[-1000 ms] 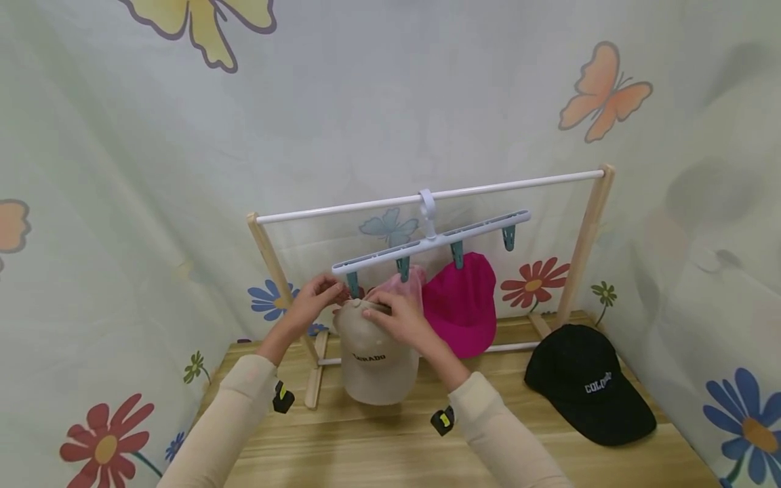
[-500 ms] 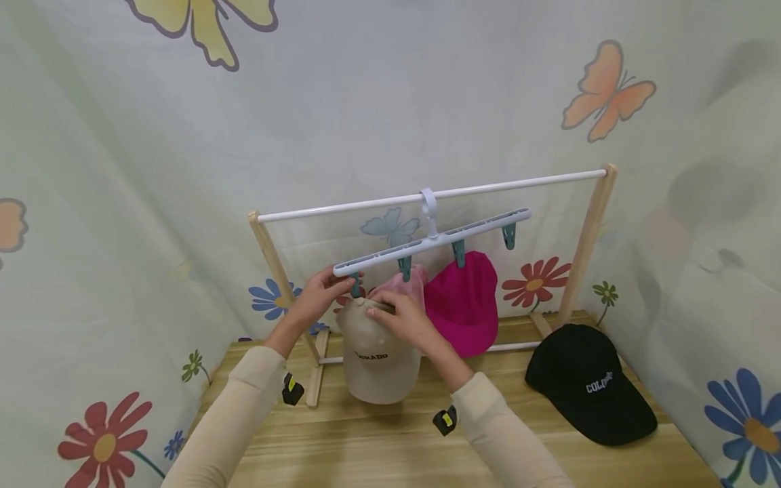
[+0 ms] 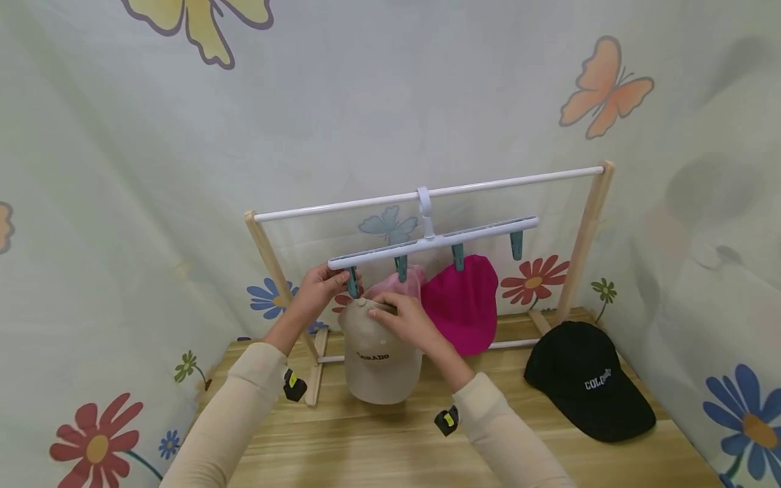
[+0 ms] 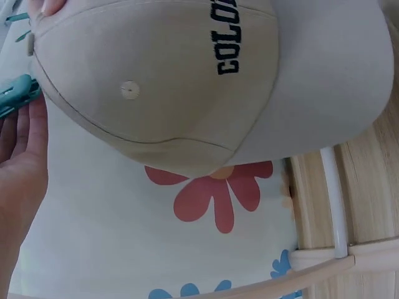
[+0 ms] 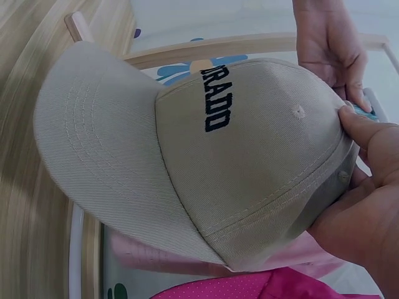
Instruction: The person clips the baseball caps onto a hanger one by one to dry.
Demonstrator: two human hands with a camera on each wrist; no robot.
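While the Left Hand [image 3: 317,290] Pinches the Teal Clip [image 3: 352,282], the Beige Baseball Cap [image 3: 382,359] Lies at Its 4 O'Clock

As the right hand [image 3: 405,321] grips the crown [image 3: 361,333] at 1 o'clock, thumb in front, the cap's long axis runs from 12 o'clock down to the brim [image 3: 383,389] at 6. Its top is just below the clip's tip, toward 5 o'clock; whether the clip bites fabric, I cannot tell. Of the two, the left is nearer the clip.
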